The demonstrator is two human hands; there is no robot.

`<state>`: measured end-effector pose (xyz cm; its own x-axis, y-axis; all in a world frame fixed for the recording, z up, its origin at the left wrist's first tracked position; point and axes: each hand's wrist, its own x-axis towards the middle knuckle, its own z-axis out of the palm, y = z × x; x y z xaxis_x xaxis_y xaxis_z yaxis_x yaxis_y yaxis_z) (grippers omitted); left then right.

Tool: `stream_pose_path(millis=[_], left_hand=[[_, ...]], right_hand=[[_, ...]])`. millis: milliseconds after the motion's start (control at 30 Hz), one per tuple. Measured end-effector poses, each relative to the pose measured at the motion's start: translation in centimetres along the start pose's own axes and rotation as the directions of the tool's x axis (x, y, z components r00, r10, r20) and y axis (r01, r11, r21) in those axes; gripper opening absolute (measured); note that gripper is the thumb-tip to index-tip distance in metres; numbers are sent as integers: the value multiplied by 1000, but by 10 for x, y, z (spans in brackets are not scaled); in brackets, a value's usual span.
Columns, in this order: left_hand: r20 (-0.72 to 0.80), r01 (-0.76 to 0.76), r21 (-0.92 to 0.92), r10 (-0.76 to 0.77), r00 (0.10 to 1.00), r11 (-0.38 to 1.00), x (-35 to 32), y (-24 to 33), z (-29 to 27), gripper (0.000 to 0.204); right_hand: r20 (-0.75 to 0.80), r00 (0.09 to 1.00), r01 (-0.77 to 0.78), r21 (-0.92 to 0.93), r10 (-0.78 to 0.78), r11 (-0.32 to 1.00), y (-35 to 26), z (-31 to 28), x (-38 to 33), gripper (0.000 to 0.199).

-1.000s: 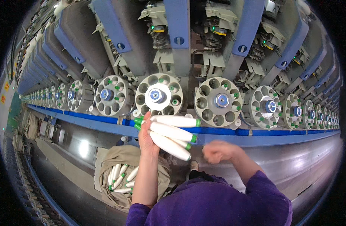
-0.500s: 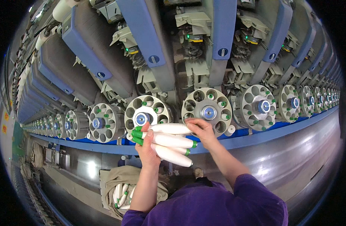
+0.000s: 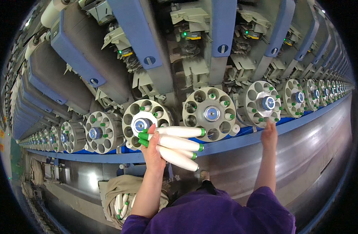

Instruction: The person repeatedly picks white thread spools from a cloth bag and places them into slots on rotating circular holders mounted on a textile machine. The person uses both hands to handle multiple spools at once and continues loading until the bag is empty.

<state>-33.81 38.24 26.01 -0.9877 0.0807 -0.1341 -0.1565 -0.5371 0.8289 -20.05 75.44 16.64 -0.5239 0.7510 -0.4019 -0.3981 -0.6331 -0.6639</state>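
My left hand (image 3: 151,154) is closed round several white yarn bobbins (image 3: 181,144) with green ends, fanned out to the right. They lie in front of a round bobbin magazine (image 3: 142,137), hiding part of its lower rim. My right hand (image 3: 269,135) reaches to the lower edge of another round magazine (image 3: 261,97) further right. Its fingers are smeared by motion, so whether they hold anything is not visible. Green bobbin tips stick out of pockets in that magazine. Between my hands stands a middle magazine (image 3: 211,126) with some pockets filled and others bare.
Winding units with blue panels (image 3: 222,27) rise behind the row of magazines. A blue rail (image 3: 222,145) runs below them. At my lower left, a cloth-lined container (image 3: 122,183) holds more bobbins (image 3: 125,208). A metallic surface (image 3: 303,148) extends along the right.
My right hand has left the bobbins in my left hand and moved right to another magazine. The left hand keeps its bobbins. The view has shifted slightly right.
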Motion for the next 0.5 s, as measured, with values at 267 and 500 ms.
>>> stream_pose_path(millis=[267,500], left_hand=[[49,78,-2,-78,996,997,-5,-8,22,46],[177,99,85,-113,978,991,7,-28,25,45]], right_hand=[[583,573,-57,-673,577,737,97,66,-75,41],[-180,983,-32,31,38,999,-1,-71,-19,29]])
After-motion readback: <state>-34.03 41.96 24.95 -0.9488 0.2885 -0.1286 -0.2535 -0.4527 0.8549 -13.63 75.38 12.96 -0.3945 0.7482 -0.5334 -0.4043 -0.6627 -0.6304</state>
